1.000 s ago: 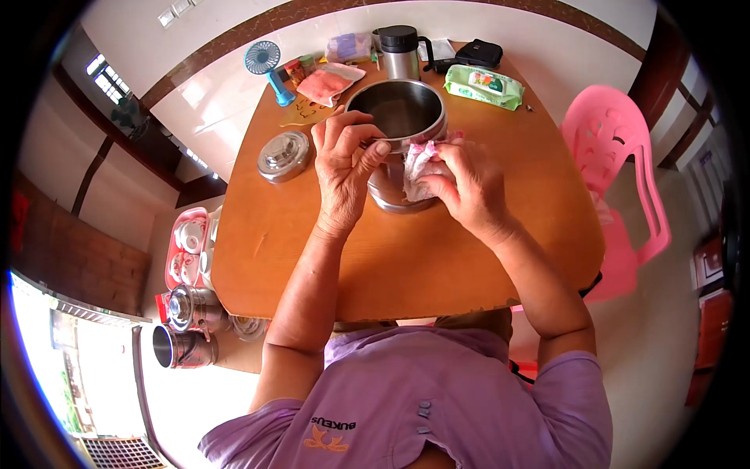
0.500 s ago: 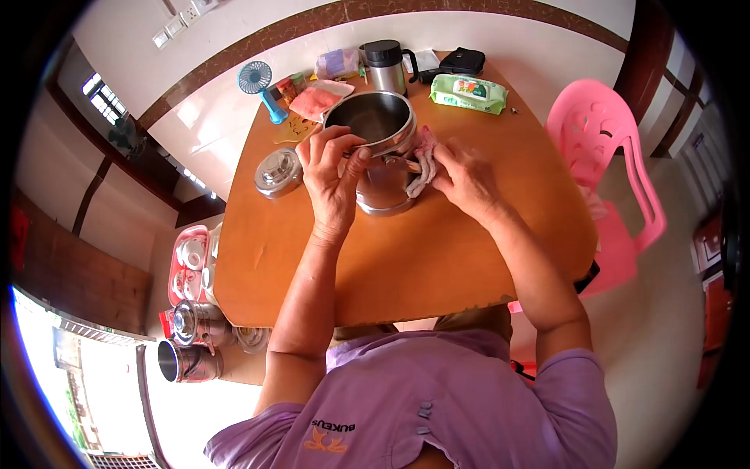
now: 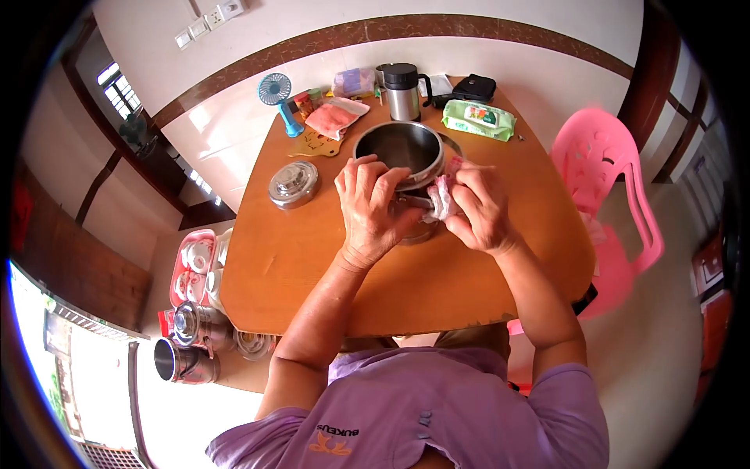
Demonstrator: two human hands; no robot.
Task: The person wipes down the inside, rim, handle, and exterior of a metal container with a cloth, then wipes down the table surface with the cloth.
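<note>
A stainless steel pot [image 3: 399, 147] is tilted over the table, its dark inside facing up. My left hand [image 3: 370, 205] grips the near-left side of its rim. My right hand [image 3: 482, 206] is closed around a pink and white cloth [image 3: 443, 198], which lies against the pot's right side near the handle. Another steel surface [image 3: 420, 234] shows below the pot, mostly covered by my hands. To the left, a round steel lid [image 3: 294, 184] with a clear knob rests on the wood.
On the wooden table [image 3: 305, 258] stand a blue fan [image 3: 275, 92], a steel jug [image 3: 403, 94], a pink packet [image 3: 336, 116] and green wipes [image 3: 479, 119]. A pink chair [image 3: 598, 148] is at the right. Steel pots [image 3: 185, 361] and a basket of bowls [image 3: 194, 266] sit at lower left.
The view has shifted, with the table lower in it. My left hand has moved right along the pot's near side, and my right hand has come closer to it with the cloth.
</note>
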